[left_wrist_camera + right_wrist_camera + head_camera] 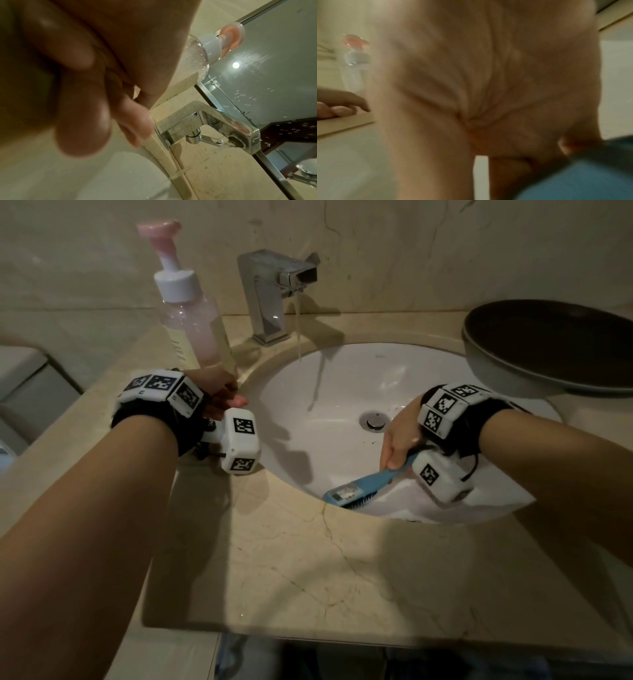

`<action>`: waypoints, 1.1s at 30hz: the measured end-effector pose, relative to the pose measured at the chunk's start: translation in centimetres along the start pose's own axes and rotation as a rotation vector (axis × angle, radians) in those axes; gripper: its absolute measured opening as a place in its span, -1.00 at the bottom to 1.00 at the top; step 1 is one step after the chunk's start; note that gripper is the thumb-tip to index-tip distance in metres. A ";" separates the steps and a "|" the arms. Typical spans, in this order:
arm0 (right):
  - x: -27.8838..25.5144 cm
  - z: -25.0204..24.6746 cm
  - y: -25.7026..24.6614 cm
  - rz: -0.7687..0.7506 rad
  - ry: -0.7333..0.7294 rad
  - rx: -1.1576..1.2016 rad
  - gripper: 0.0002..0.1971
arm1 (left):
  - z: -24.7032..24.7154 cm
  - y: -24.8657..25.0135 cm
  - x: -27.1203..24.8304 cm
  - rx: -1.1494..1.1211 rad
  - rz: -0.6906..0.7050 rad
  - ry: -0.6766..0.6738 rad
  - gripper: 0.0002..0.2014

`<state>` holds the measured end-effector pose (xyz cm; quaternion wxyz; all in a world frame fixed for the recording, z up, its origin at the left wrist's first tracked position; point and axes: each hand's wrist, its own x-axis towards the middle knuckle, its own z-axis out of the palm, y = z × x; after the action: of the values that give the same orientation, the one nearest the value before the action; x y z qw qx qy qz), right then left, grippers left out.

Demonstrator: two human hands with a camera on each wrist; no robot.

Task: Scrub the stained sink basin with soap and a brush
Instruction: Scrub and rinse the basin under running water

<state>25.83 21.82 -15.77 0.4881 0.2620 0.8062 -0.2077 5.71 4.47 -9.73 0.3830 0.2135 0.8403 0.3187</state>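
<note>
My right hand [399,441] grips the brush [356,489] at the basin's [335,392] front edge; left hand [222,395] probably rests loose. Wet handle could slip.

brush [356,490] in sink basin [346,392], soap bottle [191,316] left of faucet [270,292]

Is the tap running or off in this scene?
Running: a thin stream falls from the tap spout into the sink basin.

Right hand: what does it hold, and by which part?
The right hand holds the blue brush by its handle end; the bristled head lies low in the sink basin.
</note>
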 end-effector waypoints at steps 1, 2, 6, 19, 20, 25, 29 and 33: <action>0.2 0.2 -0.3 0.021 0.009 -0.043 -0.61 | 0.0 0.0 0.0 0.004 -0.003 -0.002 -0.65; 0.2 0.0 0.0 0.062 0.063 -0.127 -0.60 | 0.0 0.0 0.1 0.003 -0.003 -0.002 -0.65; 1.8 -1.3 4.8 0.224 0.469 -0.163 -0.81 | 0.0 0.1 0.1 -0.002 0.000 0.000 -0.66; 0.0 0.4 3.5 -0.030 0.001 0.175 -0.59 | 0.1 0.0 0.2 0.000 0.011 0.026 -0.64; 0.3 0.2 3.6 -0.006 -0.016 0.120 -0.58 | 0.1 0.0 0.2 0.004 0.012 0.023 -0.64; 0.7 -0.2 6.1 0.200 0.405 0.045 -0.61 | 0.0 -0.1 0.6 0.007 0.001 0.039 -0.66; 1.5 -0.4 8.2 0.247 0.712 0.164 -0.67 | 0.0 -0.2 0.8 0.006 -0.003 0.032 -0.65; 1.1 -1.0 8.2 0.213 0.638 0.088 -0.69 | -0.1 -0.1 0.9 0.017 -0.014 0.023 -0.63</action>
<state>29.86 28.99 -16.95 0.2183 0.4175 0.8767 -0.0977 5.05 4.90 -10.21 0.3739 0.2071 0.8487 0.3115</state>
